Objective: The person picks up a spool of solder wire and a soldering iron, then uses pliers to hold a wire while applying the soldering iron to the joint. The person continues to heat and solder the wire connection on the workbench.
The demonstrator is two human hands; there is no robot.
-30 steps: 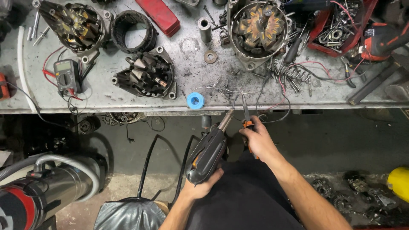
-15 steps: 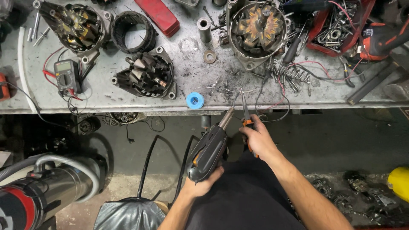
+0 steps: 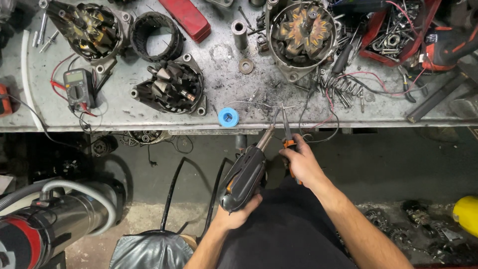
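My left hand [image 3: 238, 213] grips a black and orange soldering gun [image 3: 245, 172], its metal tip angled up toward the workbench edge. My right hand [image 3: 300, 162] holds orange-handled needle-nose pliers [image 3: 287, 130], jaws pointing up at thin wires [image 3: 264, 105] lying on the bench edge. The gun's tip and the plier jaws meet close together just below the bench edge. A small blue solder spool [image 3: 228, 117] lies left of them on the bench.
The metal workbench [image 3: 119, 107] carries alternator parts: a rotor housing [image 3: 172, 87], a stator [image 3: 301, 32], another housing [image 3: 87, 25], a multimeter [image 3: 78, 87], a red tray of hardware [image 3: 398, 35]. Below left stands a vacuum canister [image 3: 45, 229]; a yellow object [image 3: 467, 213] lies right.
Both hands hold nearly the same pose; the soldering gun tip and pliers stay together at the bench edge, with only slight shifting.
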